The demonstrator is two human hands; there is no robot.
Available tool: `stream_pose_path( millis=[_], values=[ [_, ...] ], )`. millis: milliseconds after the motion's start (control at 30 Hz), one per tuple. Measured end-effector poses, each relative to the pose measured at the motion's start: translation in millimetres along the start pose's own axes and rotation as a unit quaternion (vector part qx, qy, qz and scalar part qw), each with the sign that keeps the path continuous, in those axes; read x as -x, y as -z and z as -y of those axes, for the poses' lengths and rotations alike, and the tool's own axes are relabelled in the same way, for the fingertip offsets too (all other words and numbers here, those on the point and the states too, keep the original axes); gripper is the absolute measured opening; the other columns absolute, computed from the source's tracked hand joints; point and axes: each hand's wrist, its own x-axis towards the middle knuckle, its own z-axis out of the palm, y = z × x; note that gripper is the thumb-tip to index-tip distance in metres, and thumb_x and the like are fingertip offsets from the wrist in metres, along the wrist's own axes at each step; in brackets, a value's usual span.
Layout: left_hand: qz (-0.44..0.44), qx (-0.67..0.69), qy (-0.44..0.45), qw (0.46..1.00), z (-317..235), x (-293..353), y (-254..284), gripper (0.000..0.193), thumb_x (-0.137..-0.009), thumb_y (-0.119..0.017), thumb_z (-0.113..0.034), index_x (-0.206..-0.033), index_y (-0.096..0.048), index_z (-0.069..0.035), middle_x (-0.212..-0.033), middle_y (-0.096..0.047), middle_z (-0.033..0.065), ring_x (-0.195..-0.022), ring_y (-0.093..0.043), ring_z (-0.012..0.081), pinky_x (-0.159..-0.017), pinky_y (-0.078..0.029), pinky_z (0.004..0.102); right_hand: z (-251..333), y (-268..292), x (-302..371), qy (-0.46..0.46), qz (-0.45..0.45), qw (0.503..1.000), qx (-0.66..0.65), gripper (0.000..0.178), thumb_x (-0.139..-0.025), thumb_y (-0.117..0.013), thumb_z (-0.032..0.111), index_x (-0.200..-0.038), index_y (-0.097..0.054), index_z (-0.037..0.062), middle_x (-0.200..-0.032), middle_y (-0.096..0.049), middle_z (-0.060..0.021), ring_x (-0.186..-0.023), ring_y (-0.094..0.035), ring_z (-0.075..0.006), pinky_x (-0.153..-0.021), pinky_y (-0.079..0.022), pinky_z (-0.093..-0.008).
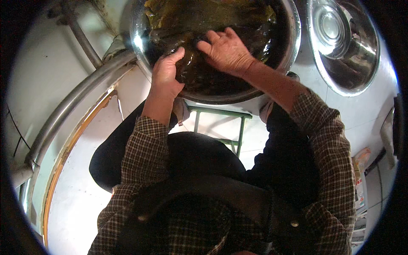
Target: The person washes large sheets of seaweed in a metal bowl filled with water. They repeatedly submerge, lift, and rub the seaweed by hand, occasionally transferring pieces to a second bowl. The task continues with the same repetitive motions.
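A large round metal basin (293,55) is ahead of me, holding dark liquid and wet, brown-green leaf-like sheets (204,19). At its near left rim is my left hand (166,76); the thumb lies over a dark wet sheet and the other fingers are mostly hidden beneath. My right hand (229,51) reaches over the basin from the right. Its fingers are bent and its thumb and fingertips press onto the dark sheet beside the left hand. Glare and the dark colour hide where single sheets begin and end.
To the right stands a second shiny metal basin (361,63), tilted. A green metal frame (221,111) is between my feet. A curved metal pipe (76,93) runs along the left. Bags and packages (361,178) lie at the far right.
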Motion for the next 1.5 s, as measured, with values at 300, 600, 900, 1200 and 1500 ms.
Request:
stream_pose_path(
  millis=[300, 600, 900, 1200, 1500],
  values=[
    [0.083, 0.094, -0.05, 0.991, -17.0, 2.9, 19.3, 0.032, -0.101, -0.057, -0.023, -0.123, -0.064, 0.0, -0.124, -0.068, 0.0132, -0.11, -0.068, 0.0278, -0.095, -0.056, 0.04, -68.2, 49.1, -6.1, -0.251, 0.109, 0.962, 0.006, 0.048, -0.088, -0.066, 0.038, -0.129, -0.053, 0.0168, -0.122, -0.058, -0.0176, -0.107, -0.063, -0.0341, -0.091, -0.052, -0.0452],
    [-0.025, -0.099, -0.084, 0.991, -6.7, -8.3, 15.5, 0.039, -0.077, -0.062, 0.008, -0.116, -0.062, -0.001, -0.112, -0.066, 0.0119, -0.101, -0.065, 0.0281, -0.091, -0.054, 0.0445, 25.1, 6.3, -7.4, -0.012, -0.066, 0.991, -0.119, 0.026, -0.082, -0.069, 0.028, -0.104, -0.059, 0.0185, -0.096, -0.059, -0.0096, -0.091, -0.065, -0.029, -0.082, -0.046, -0.046],
    [-0.112, -0.208, -0.182, 0.955, 13.9, -34.5, 43.5, 0.042, -0.081, -0.06, 0.004, -0.122, -0.054, -0.001, -0.118, -0.058, 0.0121, -0.103, -0.058, 0.0271, -0.092, -0.045, 0.0434, -56.8, 3.7, 15.1, -0.16, 0.09, 0.975, 0.122, 0.023, -0.094, -0.055, 0.022, -0.117, -0.057, 0.0232, -0.107, -0.063, -0.0098, -0.096, -0.07, -0.0294, -0.09, -0.047, -0.0514],
    [0.021, 0.044, 0.069, 0.996, -5.0, 3.8, -19.8, 0.045, -0.097, -0.057, -0.034, -0.131, -0.058, -0.005, -0.127, -0.064, 0.0137, -0.111, -0.063, 0.032, -0.097, -0.051, 0.049, 30.9, 20.0, 7.9, -0.041, 0.006, 0.982, -0.185, 0.032, -0.081, -0.071, 0.029, -0.107, -0.058, 0.0164, -0.098, -0.059, -0.0119, -0.095, -0.064, -0.0317, -0.083, -0.05, -0.0459],
    [0.085, -0.069, 0.129, 0.986, -32.0, 27.8, -10.6, 0.038, -0.085, -0.069, -0.012, -0.118, -0.063, 0.005, -0.111, -0.069, 0.0187, -0.099, -0.069, 0.0318, -0.092, -0.055, 0.0478, -54.0, -4.2, 22.4, -0.123, 0.054, 0.984, 0.117, 0.021, -0.095, -0.053, 0.021, -0.115, -0.059, 0.0222, -0.106, -0.063, -0.0104, -0.098, -0.066, -0.0278, -0.087, -0.047, -0.0509]
  ],
)
